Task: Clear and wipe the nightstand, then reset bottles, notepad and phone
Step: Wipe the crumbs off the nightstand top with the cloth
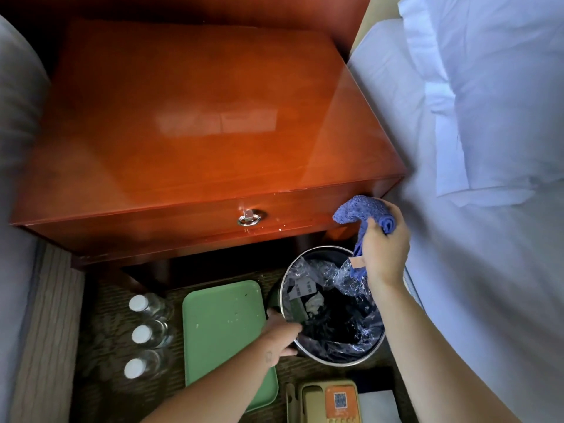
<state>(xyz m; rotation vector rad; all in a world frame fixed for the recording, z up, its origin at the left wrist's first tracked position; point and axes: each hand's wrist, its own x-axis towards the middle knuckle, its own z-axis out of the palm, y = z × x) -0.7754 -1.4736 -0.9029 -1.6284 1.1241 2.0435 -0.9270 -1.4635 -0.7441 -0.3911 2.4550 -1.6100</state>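
Fingers [374, 229] of the right hand [385, 251] wrapped tight round a bunched blue cloth [361, 209], held at the right front corner of the nightstand [198, 132], right of centre in the frame, just above a round waste bin [320, 248]. Fingers [294, 328] of the left hand [282, 338] hooked over the bin's left rim, thumb outside; somewhat blurred, but seemingly gripping rather than resting. Clear plastic liner and scraps inside the bin, on the floor in front of the nightstand.

Glossy red-brown surface across the upper half of the frame, nothing standing on it, only window glare. Small droplets on the drawer front near a metal ring pull [251, 218].

Likely step: clearing done, wiping at or near its end, attention on the bin. Reset not yet begun. Calls next for freeing both hands, cloth put aside and bin released, then reaching low to the floor and lifting items back up one at a time.

Three water bottles [142, 334] at lower left, on the carpet, upright, white caps facing the camera; long axes vertical, row running up and down the frame. Just right of them, a flat green tray [219, 331], beside the bin. At the bottom edge, a beige phone [329, 401], lying flat and partly cut off, long axis up and down the frame, handset along its left side. Just right of it, a white sheet [378, 401], possibly the notepad; too little visible to say. Along the right side, white bed linen [488, 148].
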